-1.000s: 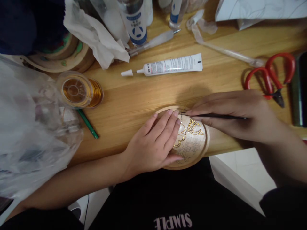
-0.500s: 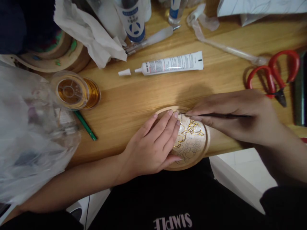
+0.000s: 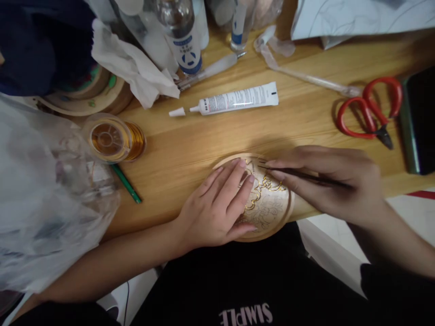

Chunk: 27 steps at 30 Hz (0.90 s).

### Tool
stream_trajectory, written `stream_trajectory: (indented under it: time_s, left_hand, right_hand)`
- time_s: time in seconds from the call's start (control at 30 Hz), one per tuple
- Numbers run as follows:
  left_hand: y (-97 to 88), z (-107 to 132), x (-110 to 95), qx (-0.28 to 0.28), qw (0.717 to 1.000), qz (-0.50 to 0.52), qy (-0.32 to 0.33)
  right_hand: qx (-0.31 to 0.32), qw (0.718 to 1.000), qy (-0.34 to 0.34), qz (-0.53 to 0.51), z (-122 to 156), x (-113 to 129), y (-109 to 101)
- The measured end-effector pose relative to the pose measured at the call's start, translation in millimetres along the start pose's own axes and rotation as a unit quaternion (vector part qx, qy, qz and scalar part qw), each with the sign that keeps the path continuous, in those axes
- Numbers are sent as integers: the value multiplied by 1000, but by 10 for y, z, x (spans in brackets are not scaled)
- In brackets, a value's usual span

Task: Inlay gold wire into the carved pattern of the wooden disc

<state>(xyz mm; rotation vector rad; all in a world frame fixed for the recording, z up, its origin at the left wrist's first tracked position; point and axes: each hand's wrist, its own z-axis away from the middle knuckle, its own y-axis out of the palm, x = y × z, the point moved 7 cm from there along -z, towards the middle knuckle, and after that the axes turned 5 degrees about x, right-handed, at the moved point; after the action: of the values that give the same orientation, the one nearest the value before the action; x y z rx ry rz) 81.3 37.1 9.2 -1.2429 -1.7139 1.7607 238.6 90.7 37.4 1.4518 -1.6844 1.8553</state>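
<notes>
A round wooden plaque (image 3: 286, 216) lies at the table's front edge, with a floral line drawing and gold wire outlines (image 3: 255, 199) on its pale face. My left hand (image 3: 212, 206) rests flat over its left side, fingers stretched out, hiding that part of the design. Between the thumb and fingers of my right hand (image 3: 343, 176) are dark, slender tweezers (image 3: 306, 175). Their two tips show slightly apart above the plaque's upper part, just right of my left fingertips. Whether they pinch any wire is too small to tell.
A glue tube (image 3: 239, 98) with its cap off lies beyond the plaque. Red-handled cutters (image 3: 369, 113) and a phone (image 3: 419, 122) are at right. On the left are a gold wire spool (image 3: 113, 138), a green pencil (image 3: 126, 183) and a plastic bag (image 3: 50, 194). Bottles (image 3: 185, 45) stand behind.
The tweezers have drawn back a little from my left fingertips, and their tips now show apart. My left hand stays on the plaque, its fingers slightly shifted. The whole view has shifted slightly.
</notes>
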Motion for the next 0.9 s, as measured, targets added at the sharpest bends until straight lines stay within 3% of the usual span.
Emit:
stream_trajectory:
  time_s: [0.17,0.37,0.9]
  left_hand:
    - [-5,-8,6,-10,1000,-2,7]
    - [-13,-34,-42,2,999,-38,8]
    - [-22,-61,-33,19,999,-41,-9]
  right_hand:
    - [-104,986,127,-26,202,10,107]
    - [-178,971,157,2,279,117,257]
    - [-132,983,78,103,186,285,311]
